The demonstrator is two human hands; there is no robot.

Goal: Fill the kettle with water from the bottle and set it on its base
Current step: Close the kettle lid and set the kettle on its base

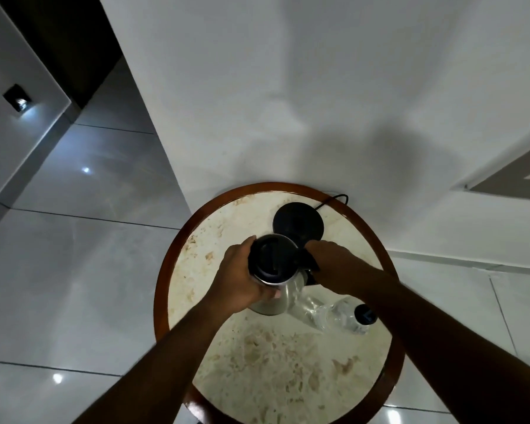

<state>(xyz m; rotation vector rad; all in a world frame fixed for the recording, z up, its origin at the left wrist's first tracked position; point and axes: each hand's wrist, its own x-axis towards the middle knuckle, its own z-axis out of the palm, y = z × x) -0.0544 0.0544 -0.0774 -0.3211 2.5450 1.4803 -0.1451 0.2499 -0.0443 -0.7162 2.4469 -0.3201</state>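
A steel kettle [273,258] with a black lid stands upright in the middle of the round table [288,371]. My left hand [242,276] wraps around its left side, thumb by the lid rim. My right hand [334,264] grips the black handle on the kettle's right. The lid looks closed. A clear plastic water bottle [337,313] with a dark cap lies on its side just right of the kettle, under my right forearm. The black round kettle base [298,223] sits behind the kettle at the table's far edge, its cord trailing to the right.
The table has a marbled cream top and a brown wooden rim, and stands against a white wall [288,102]. Glossy grey floor tiles [74,270] lie to the left and right. A grey ledge [508,179] juts from the wall at the right.
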